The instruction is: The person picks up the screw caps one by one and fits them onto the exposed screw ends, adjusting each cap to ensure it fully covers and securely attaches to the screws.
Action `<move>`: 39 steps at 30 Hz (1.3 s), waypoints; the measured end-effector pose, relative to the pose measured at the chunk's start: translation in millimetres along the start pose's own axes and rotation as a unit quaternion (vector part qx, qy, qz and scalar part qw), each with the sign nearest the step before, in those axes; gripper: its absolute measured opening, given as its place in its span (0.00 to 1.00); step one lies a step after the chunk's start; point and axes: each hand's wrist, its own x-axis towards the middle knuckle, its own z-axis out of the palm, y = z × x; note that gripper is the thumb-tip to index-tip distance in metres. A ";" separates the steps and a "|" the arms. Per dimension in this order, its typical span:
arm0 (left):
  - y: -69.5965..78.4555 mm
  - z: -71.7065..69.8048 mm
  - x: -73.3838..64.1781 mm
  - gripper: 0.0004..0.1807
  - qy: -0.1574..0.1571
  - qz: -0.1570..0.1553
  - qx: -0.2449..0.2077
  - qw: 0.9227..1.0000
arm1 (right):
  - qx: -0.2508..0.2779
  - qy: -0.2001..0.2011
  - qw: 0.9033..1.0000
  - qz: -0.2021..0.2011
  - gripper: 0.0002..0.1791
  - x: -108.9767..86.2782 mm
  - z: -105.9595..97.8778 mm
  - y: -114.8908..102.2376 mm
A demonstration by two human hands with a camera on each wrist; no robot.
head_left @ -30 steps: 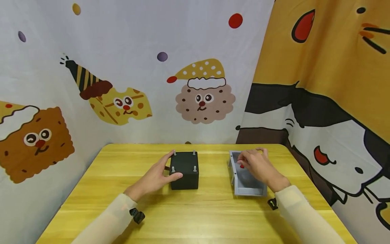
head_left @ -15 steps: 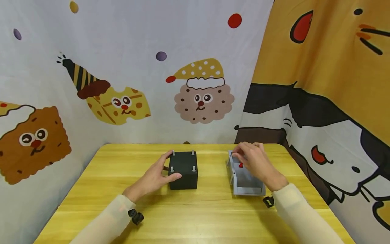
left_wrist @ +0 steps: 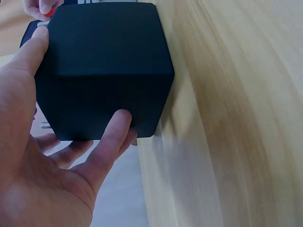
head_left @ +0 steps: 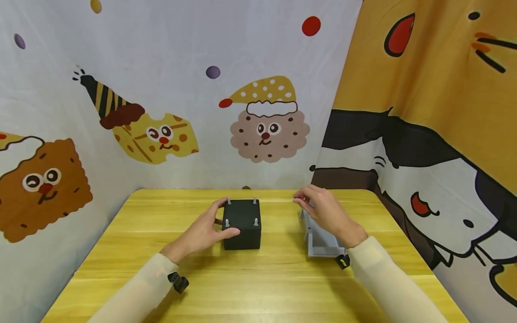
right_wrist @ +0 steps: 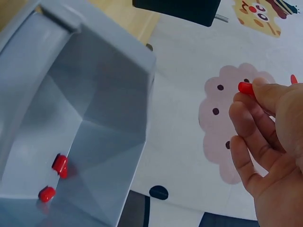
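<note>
A black box (head_left: 242,238) stands on the table, with metal posts (head_left: 256,222) rising from its top near the corners. My left hand (head_left: 202,233) holds it at its left side, thumb by the near-left post and fingers round the side. To the right my right hand (head_left: 328,214) is above the left rim of a grey bin (head_left: 326,252). In the right wrist view its thumb and fingers pinch a small red cap-like piece (right_wrist: 245,88). Inside the bin lie two more, one red piece (right_wrist: 60,165) near another red piece (right_wrist: 47,194); part of the bin is out of that view.
Both things stand on a yellow wood-grain table (head_left: 250,287), with a gap between them. A printed curtain (head_left: 169,54) hangs behind the table's far edge and along the right side. Each wrist carries a small black camera (head_left: 178,282).
My right hand has lifted out of the bin and moved left toward the black box, carrying the red piece. The left hand keeps its hold; the view has shifted slightly.
</note>
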 end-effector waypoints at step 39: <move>2.4 -7.0 4.9 0.69 -0.007 0.008 0.050 0.999 | 0.043 -0.020 0.999 -0.023 0.04 51.4 49.8 -27.7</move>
